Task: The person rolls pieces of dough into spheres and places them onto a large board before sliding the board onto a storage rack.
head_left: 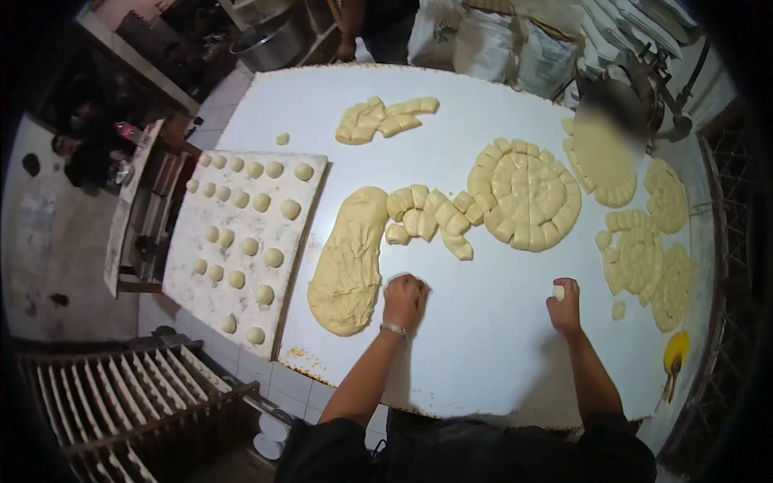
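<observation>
Okay, my right hand (567, 307) grips 1 pale dough piece (558, 293) over the white table (483, 338); left hand (406, 303) curls beside the dough slab (348, 262), can't tell if gripping. Light, even pressure probably works best.

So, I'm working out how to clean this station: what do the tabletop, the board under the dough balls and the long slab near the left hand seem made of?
Tabletop: perhaps laminate or painted sheet; it looks smooth, white and even.
Board: probably wood, flat and matte, with patchy pale dusting.
Slab: apparently soft dough, satiny pale yellow, its surface wrinkled.
</observation>
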`<state>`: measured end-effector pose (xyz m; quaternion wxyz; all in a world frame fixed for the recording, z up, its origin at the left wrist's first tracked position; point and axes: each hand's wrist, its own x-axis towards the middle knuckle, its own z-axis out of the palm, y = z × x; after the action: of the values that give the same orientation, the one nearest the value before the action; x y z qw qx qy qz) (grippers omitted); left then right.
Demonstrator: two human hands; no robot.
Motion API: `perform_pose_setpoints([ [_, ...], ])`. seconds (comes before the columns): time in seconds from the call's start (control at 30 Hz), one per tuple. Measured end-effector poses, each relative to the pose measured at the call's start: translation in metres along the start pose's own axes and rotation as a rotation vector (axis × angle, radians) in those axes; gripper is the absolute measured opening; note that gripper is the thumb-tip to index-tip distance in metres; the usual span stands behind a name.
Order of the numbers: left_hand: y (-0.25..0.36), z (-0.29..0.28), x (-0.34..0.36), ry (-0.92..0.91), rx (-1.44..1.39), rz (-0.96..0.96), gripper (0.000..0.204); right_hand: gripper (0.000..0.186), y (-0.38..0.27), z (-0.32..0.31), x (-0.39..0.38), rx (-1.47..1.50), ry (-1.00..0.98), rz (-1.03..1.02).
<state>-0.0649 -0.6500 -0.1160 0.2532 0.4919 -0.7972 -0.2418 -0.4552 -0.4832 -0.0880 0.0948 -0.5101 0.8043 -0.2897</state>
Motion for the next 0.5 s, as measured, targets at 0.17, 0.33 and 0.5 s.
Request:
perform_pose_setpoints([
  [0.17, 0.018, -0.024, 0.039, -0.153, 0.007, 0.053, 0.018, 0.036, -0.227, -0.021, -0.004, 0.348, 0.22, -0.186],
  [0.33, 0.009, -0.088, 0.028, -0.366, -0.217, 0.048, 0.015, 0.047, -0.215, 0.097, -0.094, 0.279, 0.051, 0.087],
  [0.5, -0.005, -0.087, 0.024, -0.322, -0.147, 0.081, 0.031, 0.059, -0.221, 0.166, 0.02, 0.39, 0.331, 0.317],
])
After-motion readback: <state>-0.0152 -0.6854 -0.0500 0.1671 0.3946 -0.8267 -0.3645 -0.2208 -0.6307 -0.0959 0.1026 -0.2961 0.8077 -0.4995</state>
